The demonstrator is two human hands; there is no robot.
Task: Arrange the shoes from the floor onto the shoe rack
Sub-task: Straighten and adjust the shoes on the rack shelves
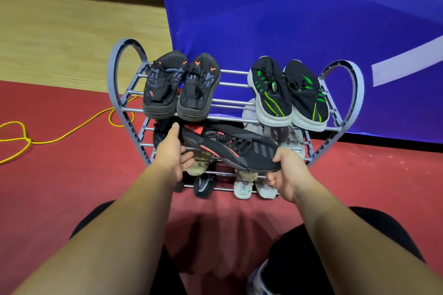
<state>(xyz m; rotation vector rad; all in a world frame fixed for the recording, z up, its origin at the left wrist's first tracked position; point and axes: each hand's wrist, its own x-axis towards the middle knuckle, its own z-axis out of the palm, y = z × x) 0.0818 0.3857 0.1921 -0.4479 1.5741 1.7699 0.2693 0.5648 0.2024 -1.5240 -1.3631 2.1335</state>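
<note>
A black sneaker with red stripes (230, 148) lies sideways in front of the middle tier of the grey shoe rack (115, 79). My right hand (286, 175) grips its toe end, thumb on top and fingers beneath. My left hand (173, 153) supports the heel end, its fingers mostly straight along the shoe. On the top tier sit a black pair with orange marks (179, 86) and a black pair with green stripes (287, 93). Lower tiers hold a white pair (254, 188), a black-and-white shoe (203, 184) and other partly hidden shoes.
A blue banner (287, 19) hangs right behind the rack. A yellow cord (60, 136) snakes over the red floor at the left, with wooden flooring (72, 36) beyond. My dark-clad knees (359, 235) are below, and a shoe tip (257, 280) shows at the bottom edge.
</note>
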